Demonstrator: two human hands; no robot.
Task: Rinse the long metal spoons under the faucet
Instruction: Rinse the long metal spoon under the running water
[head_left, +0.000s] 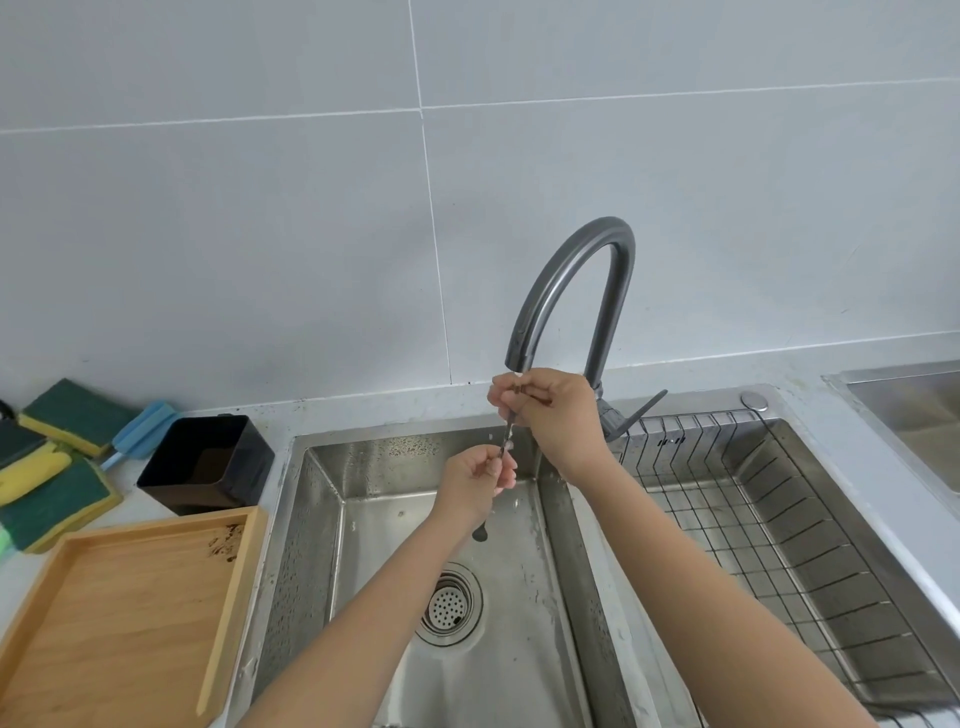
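Note:
A long thin metal spoon (505, 435) hangs nearly upright just below the spout of the grey arched faucet (571, 291). My right hand (550, 415) pinches its upper end right under the spout. My left hand (480, 478) grips its lower shaft over the steel sink (322, 519). A dark rounded tip (480, 532) shows below my left hand; most of the spoon is hidden by my fingers. Whether water runs is hard to tell.
The sink drain strainer (448, 605) lies below my arms. A wire drying basket (769, 519) fills the right basin. Left of the sink stand a black container (208, 462), a wooden tray (119, 613), several green-yellow sponges (57, 493) and a blue brush (140, 426).

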